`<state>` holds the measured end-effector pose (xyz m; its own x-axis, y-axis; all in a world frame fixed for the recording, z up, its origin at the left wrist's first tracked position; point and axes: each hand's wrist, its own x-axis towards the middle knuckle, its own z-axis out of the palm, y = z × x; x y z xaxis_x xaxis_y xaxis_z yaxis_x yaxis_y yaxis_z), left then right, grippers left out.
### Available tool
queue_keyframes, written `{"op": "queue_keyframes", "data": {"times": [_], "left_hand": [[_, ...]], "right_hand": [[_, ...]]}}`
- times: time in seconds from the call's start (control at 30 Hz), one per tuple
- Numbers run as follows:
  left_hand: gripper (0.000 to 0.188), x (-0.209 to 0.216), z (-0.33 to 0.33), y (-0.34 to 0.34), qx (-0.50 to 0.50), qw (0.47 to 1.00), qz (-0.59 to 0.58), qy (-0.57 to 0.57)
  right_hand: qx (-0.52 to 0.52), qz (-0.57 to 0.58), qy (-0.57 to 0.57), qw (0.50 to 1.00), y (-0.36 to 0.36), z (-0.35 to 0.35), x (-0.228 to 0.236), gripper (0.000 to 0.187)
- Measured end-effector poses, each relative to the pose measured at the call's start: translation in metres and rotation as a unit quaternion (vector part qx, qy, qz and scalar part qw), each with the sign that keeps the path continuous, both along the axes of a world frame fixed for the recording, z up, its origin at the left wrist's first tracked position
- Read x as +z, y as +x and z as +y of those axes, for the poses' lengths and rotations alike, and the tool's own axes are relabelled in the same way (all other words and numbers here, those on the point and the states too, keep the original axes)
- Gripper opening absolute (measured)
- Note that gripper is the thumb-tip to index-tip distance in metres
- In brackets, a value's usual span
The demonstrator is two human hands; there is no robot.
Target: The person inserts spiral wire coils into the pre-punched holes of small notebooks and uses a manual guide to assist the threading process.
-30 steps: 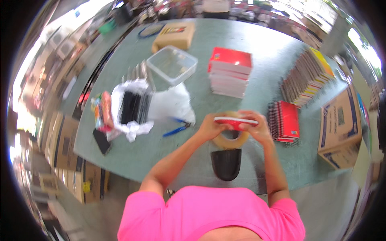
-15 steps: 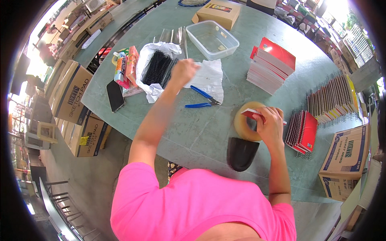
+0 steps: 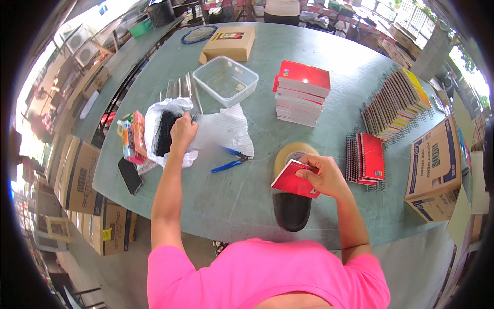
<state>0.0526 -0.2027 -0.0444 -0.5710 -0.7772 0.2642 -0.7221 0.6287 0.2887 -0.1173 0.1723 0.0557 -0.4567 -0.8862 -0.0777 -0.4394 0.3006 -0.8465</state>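
My right hand (image 3: 328, 176) grips a small red notepad (image 3: 294, 180), thumb on its cover. The pad is tilted above a wide roll of clear tape (image 3: 281, 160) and a black rounded object (image 3: 291, 213). Over at the left, my left hand (image 3: 183, 133) reaches to a bundle of black spiral binding coils (image 3: 163, 135) lying in crumpled white paper (image 3: 153, 114). Its fingers are curled against the bundle's right edge; whether a coil is between them is hidden. Blue-handled cutting pliers (image 3: 229, 166) rest beside a creased white sheet (image 3: 231, 130).
A clear plastic tub (image 3: 226, 82) and a brown box (image 3: 229, 44) stand farther back. Red notepads form a stack (image 3: 301, 98). Spiral-bound pads (image 3: 366, 158), more bound books (image 3: 396, 105) and a carton (image 3: 435, 167) line the right. A phone (image 3: 130, 176) lies at the left edge.
My left hand has come down to the black coils from above their right side. The red notepad has turned so that its cover faces up. The whole view has shifted.
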Motion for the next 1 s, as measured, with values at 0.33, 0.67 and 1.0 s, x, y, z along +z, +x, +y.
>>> {"op": "queue_keyframes", "data": {"times": [0.33,0.67,1.0], "left_hand": [[0.029,0.019,0.008,-0.011,-0.053,0.975,0.169,-0.132],[0.025,0.062,0.056,-0.025,-0.081,0.996,0.019,-0.039],[0.016,0.091,0.13,-0.039,-0.255,0.939,0.219,0.069]], "right_hand": [[-0.091,-0.498,-0.157,0.848,-0.026,0.029,-0.093,0.02],[-0.14,-0.465,-0.246,0.839,-0.027,0.002,-0.09,0.016],[-0.079,0.144,-0.12,0.979,-0.038,-0.037,-0.011,0.016]]}}
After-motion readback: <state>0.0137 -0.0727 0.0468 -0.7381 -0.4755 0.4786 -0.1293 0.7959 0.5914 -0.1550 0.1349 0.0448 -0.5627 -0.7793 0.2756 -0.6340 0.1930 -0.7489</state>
